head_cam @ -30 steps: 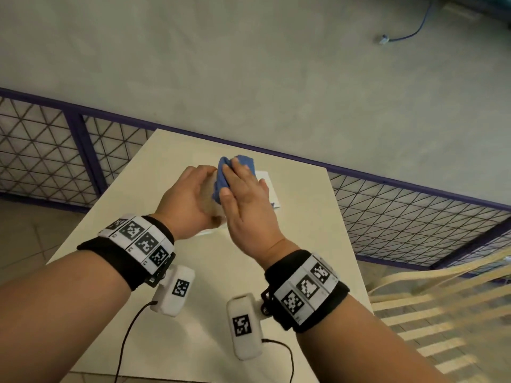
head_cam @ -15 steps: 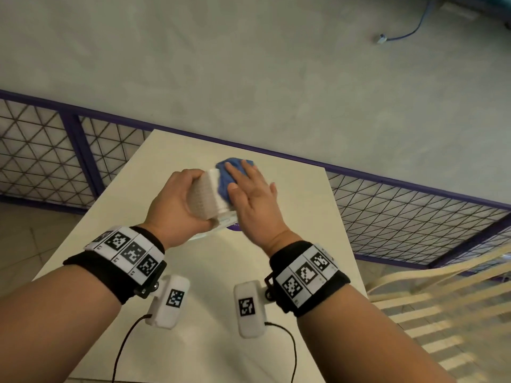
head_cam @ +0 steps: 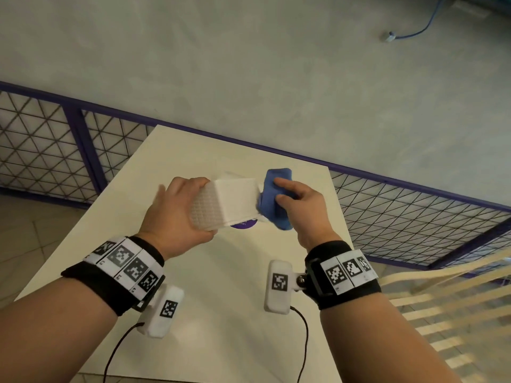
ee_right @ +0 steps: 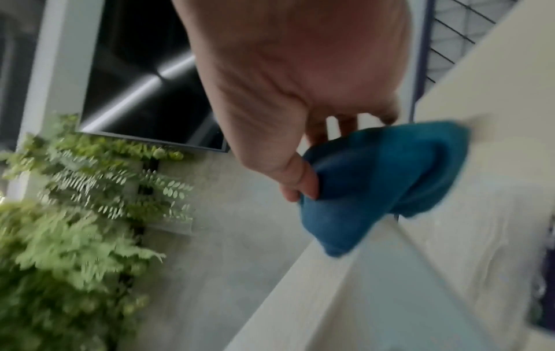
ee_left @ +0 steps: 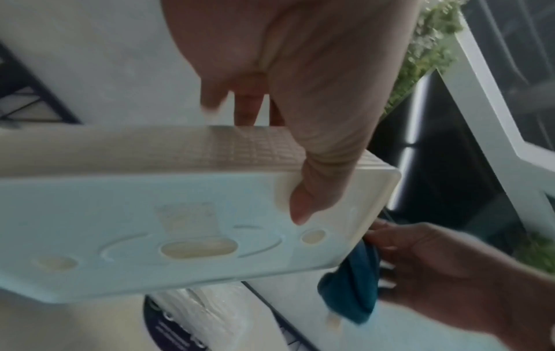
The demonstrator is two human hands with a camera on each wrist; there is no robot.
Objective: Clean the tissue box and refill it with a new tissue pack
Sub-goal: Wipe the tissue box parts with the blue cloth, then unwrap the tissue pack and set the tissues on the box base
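So the white tissue box [head_cam: 235,200] is up off the bench [head_cam: 221,286], left hand [head_cam: 177,214] wrapped round its textured end, thumb on the flat underside. Right hand [head_cam: 301,205] is clenched on a bunched blue cloth [head_cam: 273,200] pressed against the box's other end. The tissue pack [ee_left: 210,315] lies on the bench right under the box, mostly hidden. Right wrist view is pretty smeared.

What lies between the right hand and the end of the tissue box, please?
The blue cloth, gripped by the right hand against the tissue box; the head view shows it.
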